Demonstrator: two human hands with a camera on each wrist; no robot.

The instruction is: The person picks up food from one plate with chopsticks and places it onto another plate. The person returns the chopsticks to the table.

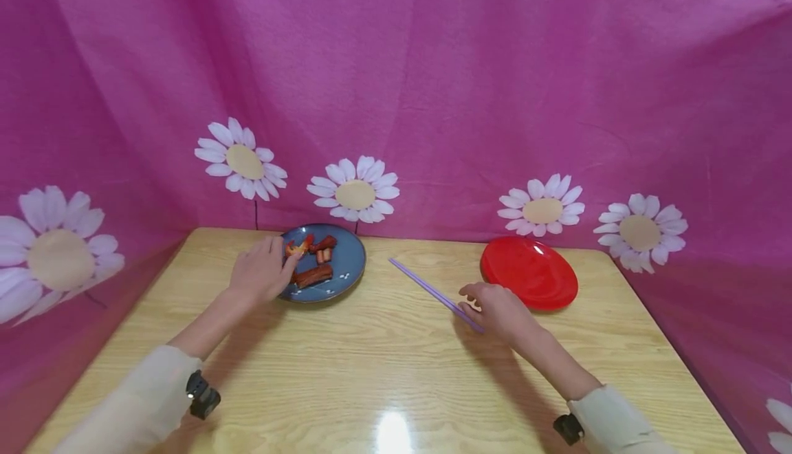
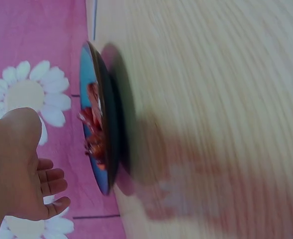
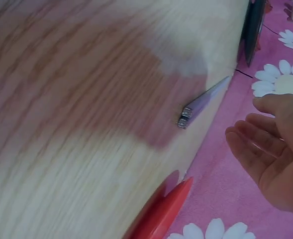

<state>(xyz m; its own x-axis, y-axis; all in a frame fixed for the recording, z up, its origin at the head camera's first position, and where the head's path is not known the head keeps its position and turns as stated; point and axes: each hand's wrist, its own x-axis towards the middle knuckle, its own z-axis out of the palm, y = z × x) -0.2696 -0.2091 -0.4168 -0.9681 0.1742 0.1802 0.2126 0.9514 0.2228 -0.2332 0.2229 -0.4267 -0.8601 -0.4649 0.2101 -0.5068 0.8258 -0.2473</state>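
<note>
Two thin purple chopsticks (image 1: pixel 433 293) lie on the wood-grain counter (image 1: pixel 371 358) under the right hand (image 1: pixel 502 311); the left hand (image 1: pixel 262 272) hovers at the round blue plate (image 1: pixel 349 268) — both hands empty, loose-fingered — probably the reach, with a pinch needed next.

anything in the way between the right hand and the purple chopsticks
Nothing visible stands between the right hand and the purple chopsticks; the red plate lies beyond the hand, to the right.
</note>
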